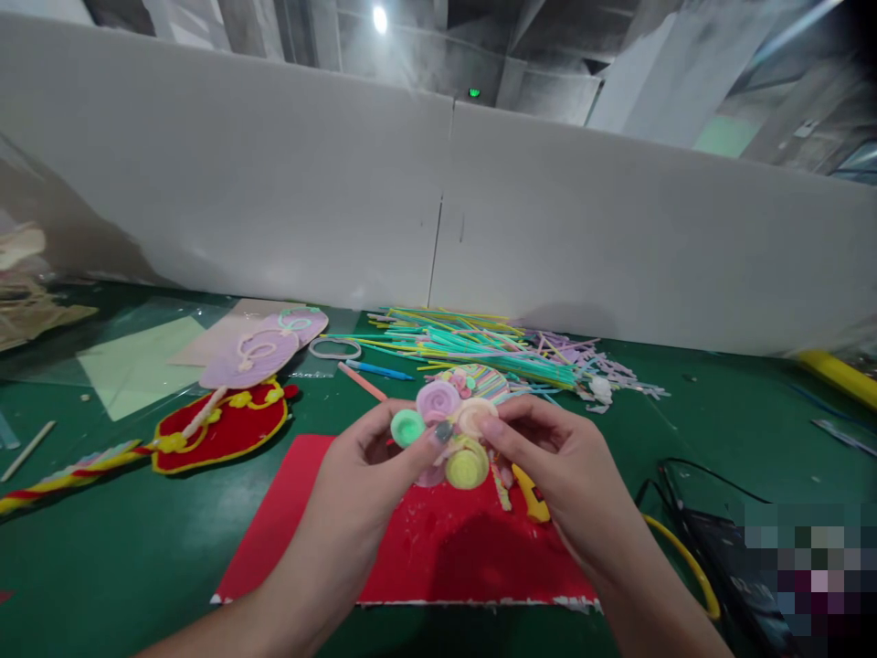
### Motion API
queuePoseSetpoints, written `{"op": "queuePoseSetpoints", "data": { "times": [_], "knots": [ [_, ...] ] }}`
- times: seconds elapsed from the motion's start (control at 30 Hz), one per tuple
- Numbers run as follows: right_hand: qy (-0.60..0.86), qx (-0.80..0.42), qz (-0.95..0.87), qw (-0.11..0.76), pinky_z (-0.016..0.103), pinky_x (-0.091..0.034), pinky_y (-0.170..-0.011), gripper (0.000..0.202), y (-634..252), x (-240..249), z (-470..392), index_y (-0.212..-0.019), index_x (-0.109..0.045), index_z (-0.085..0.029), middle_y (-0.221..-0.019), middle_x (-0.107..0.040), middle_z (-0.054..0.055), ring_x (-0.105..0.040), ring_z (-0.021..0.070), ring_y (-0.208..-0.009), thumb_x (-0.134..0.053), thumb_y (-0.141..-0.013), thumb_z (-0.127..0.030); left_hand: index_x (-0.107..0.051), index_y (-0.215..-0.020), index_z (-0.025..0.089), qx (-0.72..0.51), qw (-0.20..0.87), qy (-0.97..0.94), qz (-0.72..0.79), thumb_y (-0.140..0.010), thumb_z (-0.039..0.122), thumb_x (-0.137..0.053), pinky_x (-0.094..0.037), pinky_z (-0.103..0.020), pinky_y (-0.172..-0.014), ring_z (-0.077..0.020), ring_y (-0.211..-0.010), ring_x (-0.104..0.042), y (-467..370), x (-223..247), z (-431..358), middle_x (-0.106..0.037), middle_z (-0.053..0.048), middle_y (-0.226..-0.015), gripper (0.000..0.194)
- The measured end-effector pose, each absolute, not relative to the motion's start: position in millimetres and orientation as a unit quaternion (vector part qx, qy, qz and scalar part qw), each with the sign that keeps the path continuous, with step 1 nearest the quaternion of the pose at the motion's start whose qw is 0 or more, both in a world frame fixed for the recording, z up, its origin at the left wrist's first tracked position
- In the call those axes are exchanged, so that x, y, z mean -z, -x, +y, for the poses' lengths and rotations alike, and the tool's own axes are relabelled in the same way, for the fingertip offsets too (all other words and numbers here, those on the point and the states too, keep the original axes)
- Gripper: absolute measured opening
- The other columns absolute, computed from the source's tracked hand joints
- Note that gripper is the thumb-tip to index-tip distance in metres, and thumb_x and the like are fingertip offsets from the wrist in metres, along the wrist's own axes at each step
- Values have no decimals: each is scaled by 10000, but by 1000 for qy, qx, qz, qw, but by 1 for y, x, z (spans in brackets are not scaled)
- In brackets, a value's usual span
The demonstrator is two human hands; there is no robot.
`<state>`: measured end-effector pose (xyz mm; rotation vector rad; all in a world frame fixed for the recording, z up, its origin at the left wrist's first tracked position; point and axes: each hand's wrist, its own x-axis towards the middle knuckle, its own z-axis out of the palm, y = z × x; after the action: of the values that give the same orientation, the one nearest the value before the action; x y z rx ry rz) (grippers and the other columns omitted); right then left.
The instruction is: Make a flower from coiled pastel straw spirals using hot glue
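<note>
Both hands hold a small cluster of coiled pastel rosettes (468, 464) above a red foam sheet (308, 512). Purple, green, yellow and peach coils show on its front. My left hand (370, 466) pinches it from the left, the thumb laid over the middle. From the right, my right hand (558, 457) presses thumb and fingers on the peach coil. Some fingertips behind the cluster are hidden. Just beyond the cluster lies a striped round pastel piece (490, 382), partly covered. A yellow cutter-like tool (531, 493) rests on the red sheet beside my right hand.
Pastel pipe cleaners (472, 343) are heaped along the white partition (308, 183). Red (212, 429) and purple (253, 347) fuzzy-trimmed fans lie left, near a pale green paper (143, 366). A blue pen (380, 370) lies beyond the sheet. A phone (733, 567) with cables is at right.
</note>
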<state>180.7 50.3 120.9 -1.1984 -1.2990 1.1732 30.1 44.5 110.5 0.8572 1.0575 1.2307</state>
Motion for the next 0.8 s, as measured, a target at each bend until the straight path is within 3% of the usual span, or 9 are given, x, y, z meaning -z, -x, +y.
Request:
{"op": "queuePoseSetpoints", "data": {
  "times": [0.23, 0.8],
  "knots": [
    [496, -485, -555, 459, 203, -438, -531, 177, -183, -123, 50, -759, -658, -193, -765, -626, 13, -551, 119, -660, -656, -706, -362, -598, -731, 173, -523, 586, -407, 467, -644, 322, -702, -446, -213, -594, -113, -634, -499, -31, -111, 44, -527, 27, -658, 202],
    [483, -502, -497, 517, 238, -435, -586, 194, -173, -111, 49, -703, -650, -182, -688, -626, 13, -543, 130, -654, -676, -689, -374, -588, -698, 156, -548, 573, -381, 476, -604, 266, -724, -420, -170, -530, -94, -594, -478, -34, -106, 44, -547, 27, -627, 199]
  ]
}}
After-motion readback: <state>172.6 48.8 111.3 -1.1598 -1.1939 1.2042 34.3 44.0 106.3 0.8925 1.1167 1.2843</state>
